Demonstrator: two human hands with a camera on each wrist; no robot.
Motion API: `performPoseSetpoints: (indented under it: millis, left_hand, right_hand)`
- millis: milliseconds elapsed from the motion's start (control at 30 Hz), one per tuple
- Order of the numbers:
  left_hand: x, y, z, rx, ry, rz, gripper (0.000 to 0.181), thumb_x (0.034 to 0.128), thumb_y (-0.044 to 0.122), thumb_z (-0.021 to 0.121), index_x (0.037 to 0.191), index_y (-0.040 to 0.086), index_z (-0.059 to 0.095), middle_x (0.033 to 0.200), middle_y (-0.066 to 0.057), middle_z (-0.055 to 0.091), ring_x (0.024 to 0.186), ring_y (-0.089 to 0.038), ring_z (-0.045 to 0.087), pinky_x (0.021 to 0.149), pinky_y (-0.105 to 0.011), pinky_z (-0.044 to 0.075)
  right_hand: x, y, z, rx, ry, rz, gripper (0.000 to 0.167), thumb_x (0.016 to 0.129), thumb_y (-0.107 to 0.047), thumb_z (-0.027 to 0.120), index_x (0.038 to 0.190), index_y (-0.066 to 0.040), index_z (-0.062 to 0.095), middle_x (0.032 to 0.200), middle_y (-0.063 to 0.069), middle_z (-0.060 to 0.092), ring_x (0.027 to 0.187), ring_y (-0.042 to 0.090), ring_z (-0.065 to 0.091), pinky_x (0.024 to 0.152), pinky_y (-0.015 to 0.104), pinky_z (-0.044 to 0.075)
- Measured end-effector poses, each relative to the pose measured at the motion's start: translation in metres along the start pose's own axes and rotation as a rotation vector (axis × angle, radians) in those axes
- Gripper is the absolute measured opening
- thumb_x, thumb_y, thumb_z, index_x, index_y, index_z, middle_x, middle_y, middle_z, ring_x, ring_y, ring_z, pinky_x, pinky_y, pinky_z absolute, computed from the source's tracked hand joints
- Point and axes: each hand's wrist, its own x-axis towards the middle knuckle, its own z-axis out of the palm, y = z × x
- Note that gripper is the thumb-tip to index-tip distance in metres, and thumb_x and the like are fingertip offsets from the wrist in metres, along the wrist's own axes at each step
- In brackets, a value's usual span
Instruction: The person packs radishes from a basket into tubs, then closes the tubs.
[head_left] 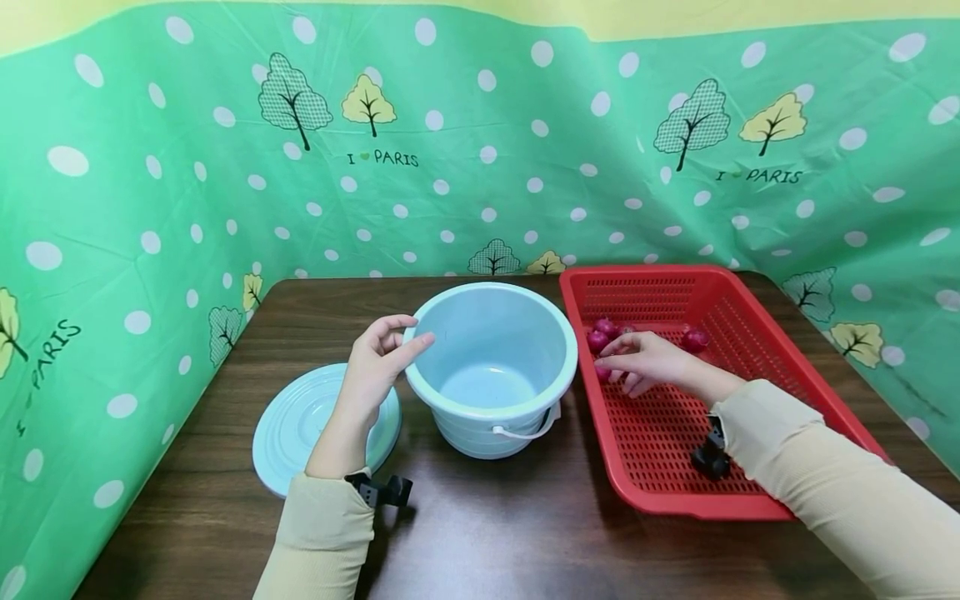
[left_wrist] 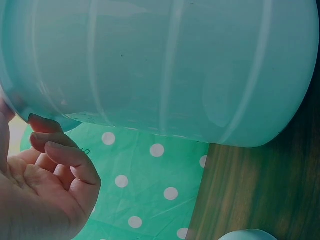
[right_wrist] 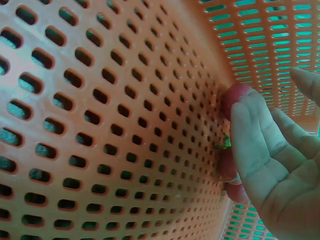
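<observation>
A light blue bucket [head_left: 487,425] stands upright on the table with nothing visible inside. The left hand [head_left: 373,367] holds its rim at the left, thumb over the edge and fingers outside; in the left wrist view the hand [left_wrist: 55,185] is beside the bucket's wall [left_wrist: 165,70]. Inside the red basket [head_left: 622,467], the right hand [head_left: 648,362] reaches down with its fingers at a red radish-like ball [head_left: 602,372]. In the right wrist view the fingers of the hand [right_wrist: 280,160] lie against several red balls [right_wrist: 227,162], and whether they grip one is unclear.
A round light blue lid [head_left: 288,425] lies on the table left of the bucket, partly under the left forearm. Another red ball [head_left: 694,339] sits farther right in the basket. The bucket's white handle [head_left: 525,435] hangs at its front. A green polka-dot cloth [head_left: 487,125] stands behind the table.
</observation>
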Motion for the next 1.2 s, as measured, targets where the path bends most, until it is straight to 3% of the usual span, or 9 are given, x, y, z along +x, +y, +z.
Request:
performPoseSetpoints:
  millis: [700,1200]
  left_hand:
    - [-0.001,0.001,-0.001,0.005,0.000,-0.006,0.037,0.0894,0.025,0.074,0.121,0.012,0.061,0.070,0.007,0.054,0.061,-0.013,0.042,0.058,-0.024,0.038]
    - [0.000,0.001,0.000,0.002,0.002,-0.005,0.036,0.0891,0.026,0.075,0.120,0.012,0.062,0.070,0.007,0.053,0.062,-0.014,0.042,0.057,-0.024,0.037]
  right_hand:
    - [0.007,0.003,0.011,-0.085,-0.005,0.049,0.055,0.096,-0.023,0.063,0.136,0.009,0.042,0.093,0.015,0.066,0.069,0.017,0.065,0.070,0.038,0.061]
    - [0.015,0.004,0.017,-0.154,0.025,0.056,0.040,0.095,-0.019,0.061,0.124,0.005,0.047,0.085,0.014,0.062,0.066,0.018,0.066,0.066,0.038,0.060]
